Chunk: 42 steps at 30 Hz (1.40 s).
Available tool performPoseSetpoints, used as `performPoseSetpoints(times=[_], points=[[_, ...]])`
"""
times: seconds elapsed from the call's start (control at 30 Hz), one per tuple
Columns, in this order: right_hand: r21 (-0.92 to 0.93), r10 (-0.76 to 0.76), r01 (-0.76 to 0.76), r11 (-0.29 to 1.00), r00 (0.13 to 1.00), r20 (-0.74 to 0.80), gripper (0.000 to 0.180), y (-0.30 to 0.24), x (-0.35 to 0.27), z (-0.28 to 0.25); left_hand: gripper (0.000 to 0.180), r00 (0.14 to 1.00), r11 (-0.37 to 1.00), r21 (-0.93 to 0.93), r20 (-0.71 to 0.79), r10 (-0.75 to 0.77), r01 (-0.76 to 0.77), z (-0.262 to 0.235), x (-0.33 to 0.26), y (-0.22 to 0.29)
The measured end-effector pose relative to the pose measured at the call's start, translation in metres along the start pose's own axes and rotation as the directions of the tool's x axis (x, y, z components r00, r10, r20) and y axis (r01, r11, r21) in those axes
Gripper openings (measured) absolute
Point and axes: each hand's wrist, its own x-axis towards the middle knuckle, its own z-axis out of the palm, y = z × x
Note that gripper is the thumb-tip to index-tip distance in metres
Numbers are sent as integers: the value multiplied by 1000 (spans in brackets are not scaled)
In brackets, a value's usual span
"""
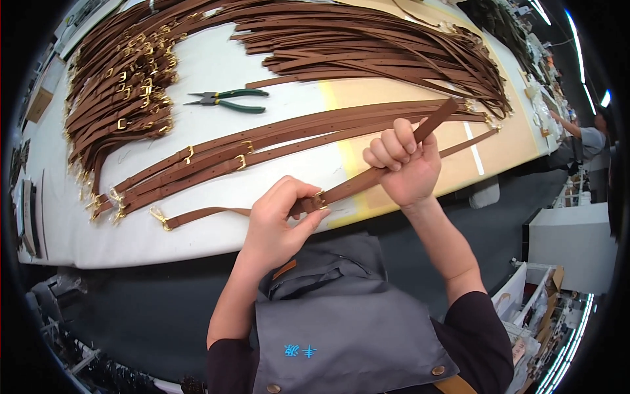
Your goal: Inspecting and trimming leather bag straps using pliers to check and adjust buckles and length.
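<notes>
A brown leather strap (351,185) runs between my two hands at the table's near edge. My left hand (282,210) pinches its gold buckle (319,201) between thumb and fingers. My right hand (407,157) is closed around the strap farther right, and the strap's free end sticks up past the fist. From my left hand the strap trails left to a gold snap hook (159,218) on the table. Just beyond my hands lie several buckled brown straps (216,157), side by side.
Green-handled pliers (233,101) lie on the white table (216,243). A heap of buckled straps (125,92) is at the far left, and a thick bundle of loose straps (367,52) lies at the back. Another person (584,141) is at the far right.
</notes>
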Motion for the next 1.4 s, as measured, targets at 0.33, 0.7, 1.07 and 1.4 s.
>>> performPoseSetpoints(times=[0.33, 0.7, 1.07, 1.4], points=[[75, -172, 175, 982, 984, -36, 56, 13, -13, 13, 29, 999, 997, 82, -40, -10, 13, 2, -3, 0], [135, -193, 198, 971, 980, -48, 55, 12, -20, 23, 27, 996, 992, 124, -83, 27, -16, 3, -1, 12], [252, -151, 161, 954, 987, -57, 53, 16, -21, 17, 29, 991, 993, 112, -117, 59, -46, 6, -1, 9], [272, -118, 136, 953, 989, -84, 54, 20, -23, 15, 27, 995, 986, 157, -71, 69, -57, 8, 1, 12]])
